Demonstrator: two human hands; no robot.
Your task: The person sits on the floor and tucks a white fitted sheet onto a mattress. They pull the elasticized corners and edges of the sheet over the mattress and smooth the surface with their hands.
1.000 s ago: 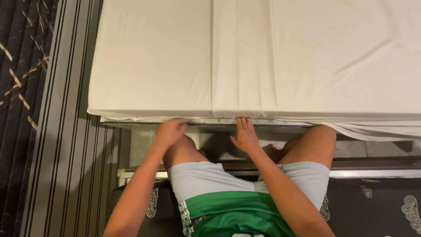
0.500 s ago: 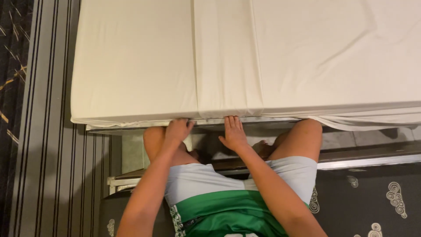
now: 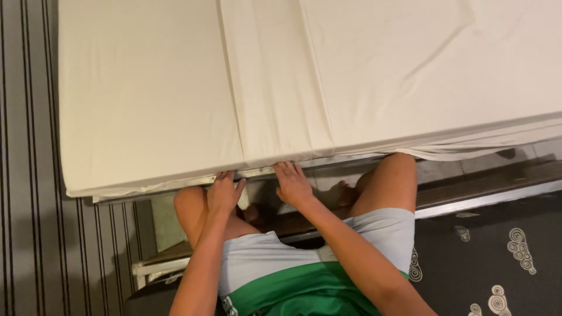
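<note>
Bottom centre: green shirt (image 3: 304,292) and grey shorts (image 3: 275,257), bare knees spread to either side. Left hand (image 3: 224,193) lower centre-left, fingers spread flat, tips pressing the sheet (image 3: 175,187) edge under the mattress (image 3: 234,88). Right hand (image 3: 293,184) just beside it, centre, fingers apart too, tips at the same edge; neither hand clamps anything. Mattress fills the upper frame, white, creased upper right. Striped floor (image 3: 29,175) on the left, dark patterned mat (image 3: 497,251) lower right.
</note>
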